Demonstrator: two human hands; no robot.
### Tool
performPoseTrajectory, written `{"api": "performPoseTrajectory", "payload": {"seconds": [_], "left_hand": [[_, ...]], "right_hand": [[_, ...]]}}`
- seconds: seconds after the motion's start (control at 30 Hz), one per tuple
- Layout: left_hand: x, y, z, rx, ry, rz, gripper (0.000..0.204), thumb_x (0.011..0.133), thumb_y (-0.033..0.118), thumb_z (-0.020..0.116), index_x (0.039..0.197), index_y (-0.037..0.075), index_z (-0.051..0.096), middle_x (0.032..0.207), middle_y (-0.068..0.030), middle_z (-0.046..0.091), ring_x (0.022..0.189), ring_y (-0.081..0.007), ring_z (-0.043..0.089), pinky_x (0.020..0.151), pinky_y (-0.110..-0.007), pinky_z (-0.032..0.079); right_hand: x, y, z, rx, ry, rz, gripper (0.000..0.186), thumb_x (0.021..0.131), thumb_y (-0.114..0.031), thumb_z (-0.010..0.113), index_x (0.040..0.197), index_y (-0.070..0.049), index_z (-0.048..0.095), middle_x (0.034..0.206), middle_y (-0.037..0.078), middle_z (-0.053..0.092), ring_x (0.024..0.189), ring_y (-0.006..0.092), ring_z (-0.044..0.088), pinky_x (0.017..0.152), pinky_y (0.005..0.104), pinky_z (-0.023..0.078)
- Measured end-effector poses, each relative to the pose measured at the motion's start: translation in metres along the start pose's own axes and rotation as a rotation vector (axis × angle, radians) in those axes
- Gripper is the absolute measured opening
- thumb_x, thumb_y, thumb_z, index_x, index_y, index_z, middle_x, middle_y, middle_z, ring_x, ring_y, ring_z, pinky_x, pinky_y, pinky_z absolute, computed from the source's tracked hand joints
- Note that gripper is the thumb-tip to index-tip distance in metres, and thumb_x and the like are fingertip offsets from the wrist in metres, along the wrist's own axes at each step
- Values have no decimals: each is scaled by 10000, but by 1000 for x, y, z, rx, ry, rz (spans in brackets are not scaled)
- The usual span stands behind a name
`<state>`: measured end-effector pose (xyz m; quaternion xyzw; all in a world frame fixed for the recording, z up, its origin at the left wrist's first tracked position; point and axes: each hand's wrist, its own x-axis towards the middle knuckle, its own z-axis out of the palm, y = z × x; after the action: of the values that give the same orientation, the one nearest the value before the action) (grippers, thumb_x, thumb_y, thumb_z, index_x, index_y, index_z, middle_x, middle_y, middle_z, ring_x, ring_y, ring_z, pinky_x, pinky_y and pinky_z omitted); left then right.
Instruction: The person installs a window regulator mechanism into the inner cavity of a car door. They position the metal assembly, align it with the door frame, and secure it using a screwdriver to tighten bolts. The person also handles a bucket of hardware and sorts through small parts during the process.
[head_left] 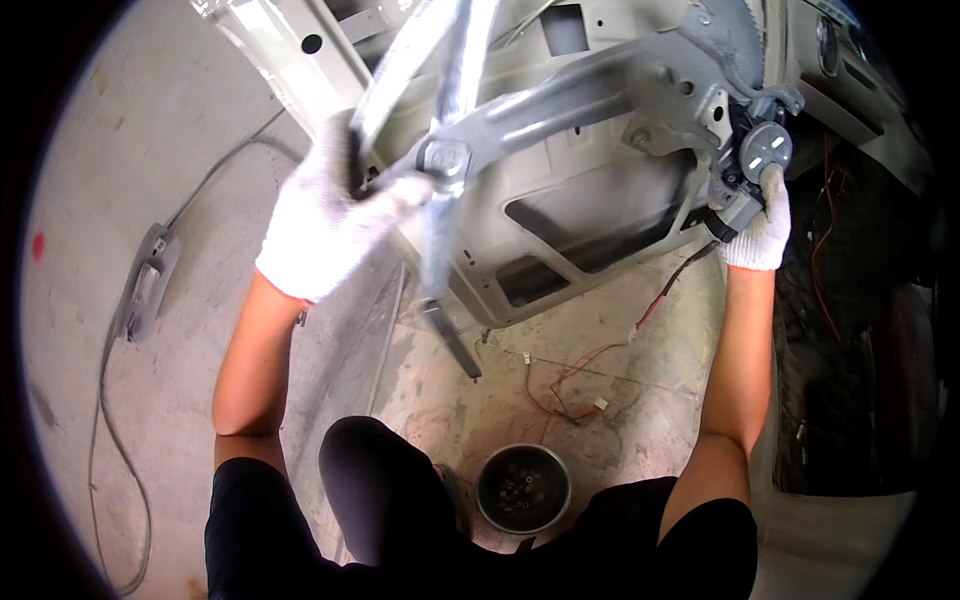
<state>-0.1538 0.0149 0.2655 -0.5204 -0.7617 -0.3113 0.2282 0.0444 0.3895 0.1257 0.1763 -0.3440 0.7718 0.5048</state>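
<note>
My left hand (334, 216), in a white knit glove, is closed on the crossed arms of a grey metal window regulator (555, 105), near its pivot plate; it is slightly blurred. My right hand (756, 228), gloved too, grips the regulator's motor (739, 212) beside a round grey housing (764, 150) at the right end. A cable with red and black wires hangs from the motor toward the floor. The regulator is raised in front of a pale metal car door (480, 279) with large cutouts, and one arm's lower end hangs below my left hand.
A metal bowl (520, 455) with several small fasteners sits on the concrete floor (150, 400) between my knees. Loose wires with connectors (600, 404) lie above it. A power strip (145, 290) with grey cords is on the left. A car body with a dark opening (840, 390) is on the right.
</note>
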Motion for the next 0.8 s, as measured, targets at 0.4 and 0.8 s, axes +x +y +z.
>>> {"api": "performPoseTrajectory", "payload": {"seconds": [0.4,0.8], "left_hand": [[-32,29,90,-103,-246,105,625,832,127,725,1362,-1,419,914,-265,686,799,-428,720,715,-468,595],[-55,14,170,-421,-593,-91,693,837,208,732,1399,-52,422,1027,-237,689,938,-353,703,830,-421,565]], "right_hand": [[2,17,-52,-177,48,240,515,886,-256,737,1298,-2,559,1125,162,665,923,296,674,707,420,585],[-22,46,-133,-88,164,430,502,940,-264,688,1356,-12,565,1232,147,672,1033,299,678,849,418,580]]}}
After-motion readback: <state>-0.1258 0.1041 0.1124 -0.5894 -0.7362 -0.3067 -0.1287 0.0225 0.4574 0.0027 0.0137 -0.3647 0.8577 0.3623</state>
